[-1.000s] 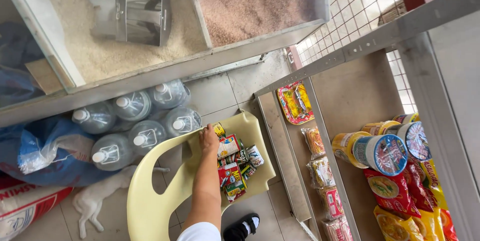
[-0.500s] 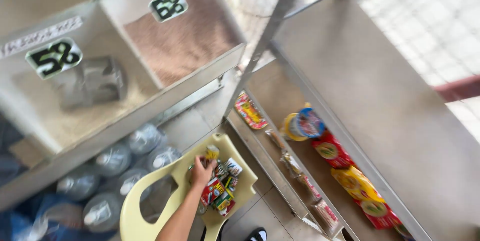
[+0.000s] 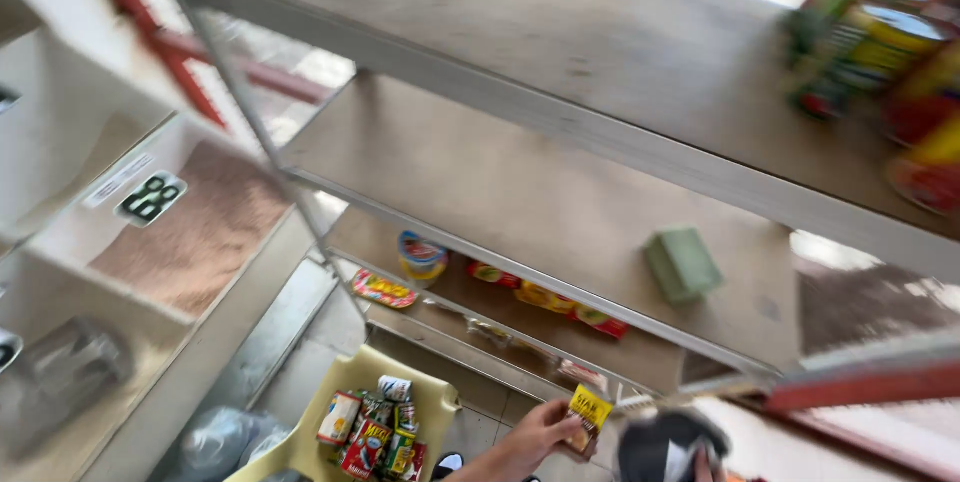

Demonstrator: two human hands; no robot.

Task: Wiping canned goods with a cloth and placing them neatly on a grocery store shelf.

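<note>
Steel rack (image 3: 520, 92) filling most of the view, tilted and blurred; on its top shelf at the right, stacked cans (image 3: 880, 42). One shelf below, a green box (image 3: 682, 264), and on the lowest shelf a round tub (image 3: 422, 256) with flat red-and-yellow packets (image 3: 545, 295) beside it. Left of the rack, white bins (image 3: 130, 242) with brown grain (image 3: 195, 227) and a clear scoop (image 3: 60, 372); below the rack, a yellow chair (image 3: 435, 404) loaded with small packs (image 3: 375, 432).
</note>
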